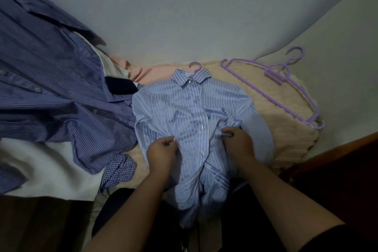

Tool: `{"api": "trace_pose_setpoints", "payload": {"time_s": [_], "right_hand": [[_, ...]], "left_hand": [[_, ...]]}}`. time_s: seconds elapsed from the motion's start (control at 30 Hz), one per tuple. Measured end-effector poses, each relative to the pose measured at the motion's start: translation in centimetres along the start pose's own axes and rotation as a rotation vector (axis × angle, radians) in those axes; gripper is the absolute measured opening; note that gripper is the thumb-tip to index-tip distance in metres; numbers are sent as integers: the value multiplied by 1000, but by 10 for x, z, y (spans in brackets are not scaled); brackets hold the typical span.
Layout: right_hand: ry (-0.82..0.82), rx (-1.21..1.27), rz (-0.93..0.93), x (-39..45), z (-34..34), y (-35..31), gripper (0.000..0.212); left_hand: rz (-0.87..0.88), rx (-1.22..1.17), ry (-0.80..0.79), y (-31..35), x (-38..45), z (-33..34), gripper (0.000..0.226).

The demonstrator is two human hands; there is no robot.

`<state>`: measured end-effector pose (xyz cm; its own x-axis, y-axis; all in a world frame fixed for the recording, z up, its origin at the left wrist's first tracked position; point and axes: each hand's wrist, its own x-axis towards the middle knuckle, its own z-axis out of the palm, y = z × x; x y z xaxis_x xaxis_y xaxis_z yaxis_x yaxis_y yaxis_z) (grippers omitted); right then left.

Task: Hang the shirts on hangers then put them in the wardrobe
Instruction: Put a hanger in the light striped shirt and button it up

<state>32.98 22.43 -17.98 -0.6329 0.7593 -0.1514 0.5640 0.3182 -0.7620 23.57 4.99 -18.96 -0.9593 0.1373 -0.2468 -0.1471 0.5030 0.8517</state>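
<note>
A light blue striped shirt (190, 106) lies buttoned and face up on the bed, with a purple hanger hook (194, 65) poking out above its collar. My left hand (162, 149) pinches the fabric left of the button line. My right hand (235, 139) grips a bunched fold on the shirt's right side. Two spare purple hangers (286, 90) lie on a beige fluffy blanket (286, 129) to the right. A darker blue striped shirt (61, 96) spreads over the left of the bed.
A pink garment (151, 73), a white one (110, 65), a dark navy piece (120, 86) and a checked cuff (118, 170) lie around the shirts. A white sheet (51, 170) covers the left front. The bed's wooden edge (337, 153) runs at right; a pale wall (184, 16) stands behind.
</note>
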Motion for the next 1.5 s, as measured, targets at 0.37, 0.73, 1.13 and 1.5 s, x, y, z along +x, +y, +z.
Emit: {"api": "trace_pose_setpoints", "payload": {"time_s": [0.37,0.73,1.13,1.5], "right_hand": [[245,201,-142,79,-54,-47,19],[183,-9,-199,159,-25,-61,43],[79,-258,-564,71,10,-32,36],[0,-560,-324,1,-31,-59,41]], "left_hand": [[296,-26,270,91,71,-40,26],[393,113,8,95,153,7,17],[490,40,4,51,67,4,28],[575,232,56,48,7,-12,32]]}}
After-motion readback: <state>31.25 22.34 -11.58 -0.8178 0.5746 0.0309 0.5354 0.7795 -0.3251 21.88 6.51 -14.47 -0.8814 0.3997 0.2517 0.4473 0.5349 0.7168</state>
